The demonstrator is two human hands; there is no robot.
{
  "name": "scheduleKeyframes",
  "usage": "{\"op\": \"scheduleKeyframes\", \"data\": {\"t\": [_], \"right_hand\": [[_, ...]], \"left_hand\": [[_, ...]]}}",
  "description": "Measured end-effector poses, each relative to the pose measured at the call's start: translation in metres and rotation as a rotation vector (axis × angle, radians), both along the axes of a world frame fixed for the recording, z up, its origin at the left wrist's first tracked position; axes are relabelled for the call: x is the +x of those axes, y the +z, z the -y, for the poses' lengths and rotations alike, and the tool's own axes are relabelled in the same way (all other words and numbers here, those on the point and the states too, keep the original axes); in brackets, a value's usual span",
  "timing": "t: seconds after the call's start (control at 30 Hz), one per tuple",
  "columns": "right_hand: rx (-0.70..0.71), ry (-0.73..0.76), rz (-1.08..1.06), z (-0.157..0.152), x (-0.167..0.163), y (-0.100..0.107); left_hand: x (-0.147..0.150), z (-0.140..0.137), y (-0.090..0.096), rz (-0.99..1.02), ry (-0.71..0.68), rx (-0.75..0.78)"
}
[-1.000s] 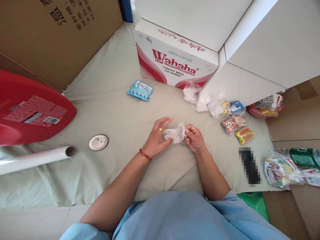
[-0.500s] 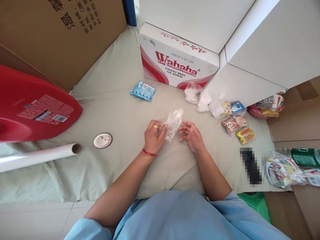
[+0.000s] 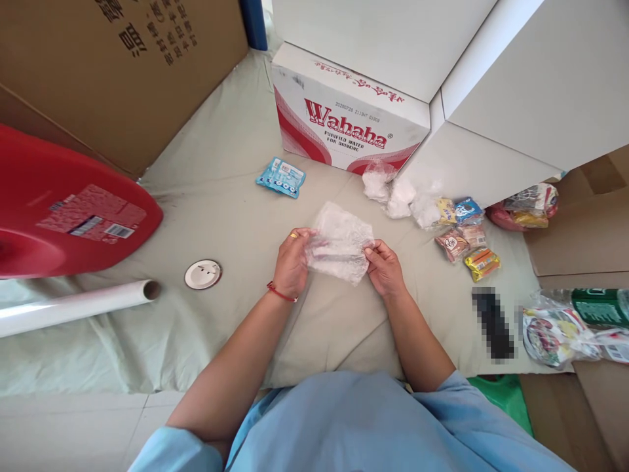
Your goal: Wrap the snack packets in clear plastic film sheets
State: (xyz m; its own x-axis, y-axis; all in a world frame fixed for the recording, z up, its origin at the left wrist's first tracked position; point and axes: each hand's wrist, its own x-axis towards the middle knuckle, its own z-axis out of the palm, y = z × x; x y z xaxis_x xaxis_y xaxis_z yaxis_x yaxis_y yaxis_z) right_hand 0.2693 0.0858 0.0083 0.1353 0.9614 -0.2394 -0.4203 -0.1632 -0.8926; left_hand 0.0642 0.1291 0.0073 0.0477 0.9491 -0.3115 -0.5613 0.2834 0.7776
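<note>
Between my hands a clear, crinkled plastic bag (image 3: pixel 341 244) is spread out flat above the cloth. My left hand (image 3: pixel 291 263), with a yellow ring and a red bracelet, pinches its left edge. At the lower right edge my right hand (image 3: pixel 385 267) grips it between thumb and fingers. Further off lies a light-blue packet (image 3: pixel 281 177). Several crumpled clear plastic bags (image 3: pixel 401 198) sit to the right, beside small wrapped snacks (image 3: pixel 453 244) in brown, yellow and blue.
A Wahaha water carton (image 3: pixel 344 124) stands at the back. To the left are a red plastic jug (image 3: pixel 73 203), a white tube (image 3: pixel 78 307) and a round badge (image 3: pixel 203 274). A bagged item (image 3: pixel 555 337) and a green-labelled bottle (image 3: pixel 602 307) lie at the right edge.
The plastic bag was bunched up in my left hand and is now spread wide. My right hand, open beside it before, has closed on its right side.
</note>
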Motion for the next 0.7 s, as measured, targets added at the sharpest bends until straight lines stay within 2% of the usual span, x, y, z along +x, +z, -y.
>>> {"op": "scheduleKeyframes", "data": {"t": [0.17, 0.3, 0.47, 0.6, 0.7], "right_hand": [[-0.009, -0.111, -0.084, -0.002, 0.003, -0.002], [-0.008, -0.172, -0.117, -0.004, 0.006, -0.003], [-0.007, -0.184, -0.117, -0.005, 0.008, -0.004], [0.0, -0.197, -0.109, -0.005, 0.011, -0.004], [0.0, -0.2, -0.081, -0.005, 0.012, -0.006]], "left_hand": [[-0.007, 0.002, 0.008, 0.122, -0.213, -0.074], [-0.006, 0.008, 0.011, 0.114, -0.353, -0.02], [-0.004, 0.009, 0.008, 0.069, -0.386, 0.033], [-0.005, 0.006, 0.006, 0.13, -0.336, -0.028], [-0.005, 0.005, 0.005, 0.124, -0.351, -0.046]]}}
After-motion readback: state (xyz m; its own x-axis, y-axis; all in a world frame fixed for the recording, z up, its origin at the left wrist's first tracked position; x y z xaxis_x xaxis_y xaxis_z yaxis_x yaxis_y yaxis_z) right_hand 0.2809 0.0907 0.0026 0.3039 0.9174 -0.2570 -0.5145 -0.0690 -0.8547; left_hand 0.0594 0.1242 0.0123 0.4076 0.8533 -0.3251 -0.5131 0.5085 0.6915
